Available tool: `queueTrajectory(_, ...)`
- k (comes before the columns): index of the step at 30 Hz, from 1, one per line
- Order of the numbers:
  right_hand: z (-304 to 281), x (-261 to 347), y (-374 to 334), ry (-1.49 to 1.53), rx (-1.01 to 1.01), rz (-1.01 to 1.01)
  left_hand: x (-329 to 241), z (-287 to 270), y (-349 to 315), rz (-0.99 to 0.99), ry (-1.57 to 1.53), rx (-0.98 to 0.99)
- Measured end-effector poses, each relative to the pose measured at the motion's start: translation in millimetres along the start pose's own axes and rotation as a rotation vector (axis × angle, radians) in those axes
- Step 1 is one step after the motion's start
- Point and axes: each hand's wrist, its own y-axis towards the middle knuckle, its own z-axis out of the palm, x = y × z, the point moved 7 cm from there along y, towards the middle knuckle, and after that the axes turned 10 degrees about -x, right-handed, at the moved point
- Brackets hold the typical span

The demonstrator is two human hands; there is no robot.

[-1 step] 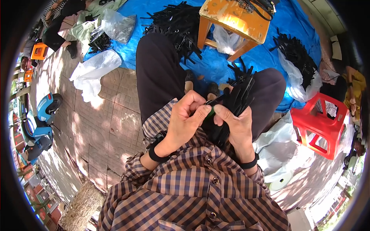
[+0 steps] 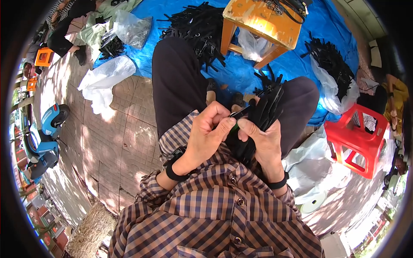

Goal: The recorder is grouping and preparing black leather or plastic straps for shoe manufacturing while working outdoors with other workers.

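Over my brown-and-navy checked shirt point(image 2: 202, 206), at the centre of the frame, my two hands work close together, thumbs near each other. My left hand point(image 2: 209, 130) pinches a thin black strip with a shiny metal end point(image 2: 241, 112) between thumb and bent forefinger. My right hand point(image 2: 266, 139) is closed around a thick bundle of flat black strips point(image 2: 267, 106), which slants up between my knees in dark trousers point(image 2: 174, 73). A small green patch point(image 2: 235, 127) shows by my thumbs, too small to tell what it is. Right of centre, past my knee, a red plastic stool point(image 2: 360, 139) stands tilted in view beside crumpled white plastic sheeting point(image 2: 316, 161). Left of centre, a whitish plastic bag point(image 2: 107, 77) lies half on the paving point(image 2: 129, 124), touching the edge of a blue tarp point(image 2: 146, 58). At the top, a worn yellow-brown wooden stool point(image 2: 262, 21) stands on the tarp near a heaped pile of black strips point(image 2: 195, 28). Far off at the left edge is a light-blue scooter point(image 2: 47, 139)
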Motion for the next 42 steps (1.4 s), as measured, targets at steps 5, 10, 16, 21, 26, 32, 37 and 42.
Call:
queueTrajectory(5,-12.2,11.5,-3.2,-0.127,-0.162,-0.159,0.2,6.9,-0.9,-0.06,-0.04,-0.011)
queueTrajectory(10,-8.5,2.5,2.9,-0.131,-0.084,-0.09,6.2,1.5,4.9,-0.031,-0.088,-0.052)
queueTrajectory(16,10.4,1.4,12.7,-0.08,-0.07,-0.049,-1.0,-10.5,19.8,-0.012,-0.141,-0.088)
queueTrajectory(21,22.0,4.3,4.8,-0.368,-0.074,-0.005,-2.4,-8.4,-0.6,-0.041,0.011,-0.113)
queueTrajectory(26,-7.7,-3.9,-15.7,-0.707,-0.049,-0.192,-4.7,-0.1,-22.3,0.114,0.513,-0.112)
queueTrajectory(32,13.5,25.1,-19.8,-0.882,-0.078,-0.341,-19.6,2.0,-16.9,0.08,0.231,-0.054)
queueTrajectory(37,19.0,12.8,-5.0,-0.477,-0.124,-0.146,-29.9,-8.9,-4.0,-0.113,-0.036,-0.02)
queueTrajectory(42,-2.5,2.1,11.0,-0.264,-0.158,0.007,-11.7,-10.0,1.5,-0.173,-0.024,0.098)
